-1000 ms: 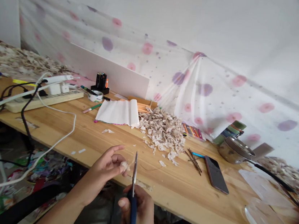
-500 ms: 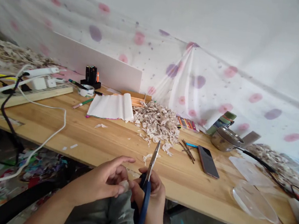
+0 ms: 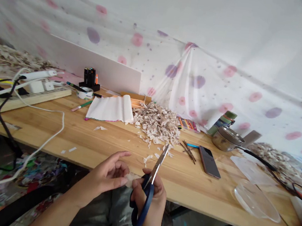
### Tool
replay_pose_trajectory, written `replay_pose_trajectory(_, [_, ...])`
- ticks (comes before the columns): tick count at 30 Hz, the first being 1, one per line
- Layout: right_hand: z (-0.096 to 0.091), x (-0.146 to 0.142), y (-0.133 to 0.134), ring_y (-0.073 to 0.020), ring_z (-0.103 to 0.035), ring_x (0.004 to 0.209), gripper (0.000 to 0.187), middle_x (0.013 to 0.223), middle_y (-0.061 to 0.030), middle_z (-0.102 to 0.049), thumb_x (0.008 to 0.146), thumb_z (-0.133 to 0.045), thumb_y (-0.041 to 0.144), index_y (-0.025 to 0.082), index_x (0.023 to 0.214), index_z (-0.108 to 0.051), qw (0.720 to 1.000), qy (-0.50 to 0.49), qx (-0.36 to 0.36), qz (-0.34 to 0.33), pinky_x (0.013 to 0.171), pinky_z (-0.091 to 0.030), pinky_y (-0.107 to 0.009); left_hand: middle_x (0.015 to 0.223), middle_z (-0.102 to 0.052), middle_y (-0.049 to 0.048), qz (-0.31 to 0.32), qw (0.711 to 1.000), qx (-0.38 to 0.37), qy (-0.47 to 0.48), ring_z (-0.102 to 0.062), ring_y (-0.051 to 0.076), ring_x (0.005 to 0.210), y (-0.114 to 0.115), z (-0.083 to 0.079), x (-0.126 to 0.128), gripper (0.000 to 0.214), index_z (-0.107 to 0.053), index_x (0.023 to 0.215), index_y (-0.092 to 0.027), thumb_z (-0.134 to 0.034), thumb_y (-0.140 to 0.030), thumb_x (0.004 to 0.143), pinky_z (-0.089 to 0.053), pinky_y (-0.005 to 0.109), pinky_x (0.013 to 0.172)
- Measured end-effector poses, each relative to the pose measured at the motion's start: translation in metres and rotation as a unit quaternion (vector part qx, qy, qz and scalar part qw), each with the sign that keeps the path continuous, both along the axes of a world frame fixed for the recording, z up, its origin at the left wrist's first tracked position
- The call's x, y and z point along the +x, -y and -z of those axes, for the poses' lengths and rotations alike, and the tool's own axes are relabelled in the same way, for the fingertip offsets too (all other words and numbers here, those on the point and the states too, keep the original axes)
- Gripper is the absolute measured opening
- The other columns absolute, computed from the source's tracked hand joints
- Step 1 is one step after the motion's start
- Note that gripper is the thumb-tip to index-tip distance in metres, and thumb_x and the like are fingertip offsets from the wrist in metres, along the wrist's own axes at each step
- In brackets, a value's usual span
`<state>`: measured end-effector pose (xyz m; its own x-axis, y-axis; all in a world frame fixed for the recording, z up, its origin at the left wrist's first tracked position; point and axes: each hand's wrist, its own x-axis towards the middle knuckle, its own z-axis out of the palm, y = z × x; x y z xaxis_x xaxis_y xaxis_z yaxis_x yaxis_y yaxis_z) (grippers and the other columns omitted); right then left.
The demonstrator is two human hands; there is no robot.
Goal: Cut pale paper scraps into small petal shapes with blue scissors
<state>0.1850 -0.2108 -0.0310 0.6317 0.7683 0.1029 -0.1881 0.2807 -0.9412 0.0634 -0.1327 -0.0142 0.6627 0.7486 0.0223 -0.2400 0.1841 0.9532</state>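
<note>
Between my two hands is a small pale, thin scrap (image 3: 130, 179), pinched by the thumb and fingers of my left hand (image 3: 112, 174). My right hand (image 3: 153, 197) wraps round a pair of scissors (image 3: 145, 204) with dark blue handles, blades together and pointing up and away. The right thumb and fingertips also touch the scrap's edge. Both hands hover just off the table's front edge, over my lap. Beyond them a heap of pale, curled flakes (image 3: 158, 123) lies on the wooden table (image 3: 114, 141), with a few loose flakes nearer to me.
Left of the heap lies a white cloth-like sheet (image 3: 110, 108). A power strip (image 3: 26, 99) with trailing cables occupies the left. To the right are thin brown sticks (image 3: 188, 152), a phone (image 3: 209, 161), a long-handled pan (image 3: 227, 139) and a clear plastic lid (image 3: 255, 201).
The scrap between my hands now shows more, with the hands slightly farther apart. My right hand has turned the scissors so their tips lean farther right. The view has shifted slightly.
</note>
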Motion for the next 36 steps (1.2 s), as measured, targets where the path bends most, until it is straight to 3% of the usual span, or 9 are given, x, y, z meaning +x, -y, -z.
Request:
replay_pose_trajectory(4, [0.005, -0.001, -0.001, -0.0077, -0.048, 0.036, 0.043, 0.053, 0.0047, -0.061, 0.062, -0.078, 0.037, 0.017, 0.094, -0.058, 0.999, -0.002, 0.022, 0.043, 0.034, -0.039, -0.018, 0.079, -0.062, 0.0021, 0.0, 0.998, -0.068, 0.016, -0.055, 0.017, 0.076, 0.006, 0.003, 0.007, 0.032, -0.064, 0.094, -0.02, -0.076, -0.034, 0.069, -0.039, 0.026, 0.067])
replay_pose_trajectory(9, [0.0, -0.004, 0.0, -0.0063, -0.047, 0.039, 0.038, 0.054, 0.0049, -0.061, 0.061, -0.078, 0.031, 0.018, 0.09, -0.057, 0.999, -0.009, 0.025, 0.039, 0.039, -0.038, -0.016, 0.069, -0.06, 0.0006, -0.013, 0.992, -0.113, 0.053, -0.055, 0.016, 0.072, 0.019, 0.005, 0.018, 0.019, -0.064, 0.072, -0.017, -0.077, -0.031, 0.069, -0.04, 0.025, 0.069])
replay_pose_trajectory(14, [0.0, -0.001, 0.002, -0.0058, -0.044, 0.039, 0.044, 0.052, 0.0071, -0.054, 0.064, -0.077, 0.044, 0.018, 0.092, -0.056, 1.0, 0.012, 0.027, 0.01, 0.038, -0.034, -0.015, 0.067, -0.059, -0.0014, -0.071, 0.985, -0.137, 0.082, -0.052, 0.012, 0.067, 0.019, 0.004, 0.019, 0.017, -0.065, 0.069, -0.016, -0.079, -0.026, 0.067, -0.041, 0.022, 0.066])
replay_pose_trajectory(20, [0.022, 0.003, 0.002, -0.0059, -0.032, 0.035, 0.05, 0.047, 0.0096, -0.04, 0.073, -0.062, 0.063, 0.017, 0.094, -0.055, 0.984, 0.093, 0.0, -0.149, 0.033, -0.024, -0.016, 0.066, -0.057, -0.0008, -0.134, 0.979, -0.106, 0.112, -0.051, 0.012, 0.068, -0.003, -0.001, 0.0, 0.013, -0.063, 0.068, -0.016, -0.073, -0.023, 0.073, -0.043, 0.021, 0.067])
replay_pose_trajectory(25, [0.041, -0.013, -0.003, -0.0076, -0.034, 0.037, 0.053, 0.051, 0.0054, -0.047, 0.071, -0.06, 0.067, 0.02, 0.095, -0.057, 0.978, 0.119, 0.026, -0.168, 0.036, -0.026, -0.019, 0.066, -0.057, -0.0011, -0.177, 0.971, -0.095, 0.132, -0.051, 0.011, 0.066, -0.016, -0.005, -0.014, 0.011, -0.065, 0.071, -0.016, -0.074, -0.022, 0.072, -0.043, 0.02, 0.066])
replay_pose_trajectory(29, [0.046, -0.021, -0.003, -0.0101, -0.042, 0.044, 0.051, 0.058, 0.0031, -0.053, 0.07, -0.064, 0.064, 0.022, 0.1, -0.058, 0.957, 0.152, 0.015, -0.246, 0.042, -0.032, -0.02, 0.07, -0.06, -0.0008, -0.208, 0.962, -0.101, 0.144, -0.053, 0.011, 0.068, -0.017, -0.002, -0.02, 0.014, -0.069, 0.077, -0.016, -0.079, -0.022, 0.068, -0.044, 0.021, 0.069])
replay_pose_trajectory(36, [0.06, -0.038, 0.0, -0.008, -0.031, 0.041, 0.059, 0.049, 0.0067, -0.046, 0.062, -0.068, 0.068, 0.022, 0.099, -0.062, 0.966, 0.118, -0.025, -0.227, 0.04, -0.022, -0.02, 0.073, -0.064, 0.0017, -0.227, 0.96, -0.113, 0.12, -0.053, 0.013, 0.071, -0.016, -0.001, -0.018, 0.026, -0.07, 0.078, -0.015, -0.084, -0.027, 0.059, -0.042, 0.022, 0.068])
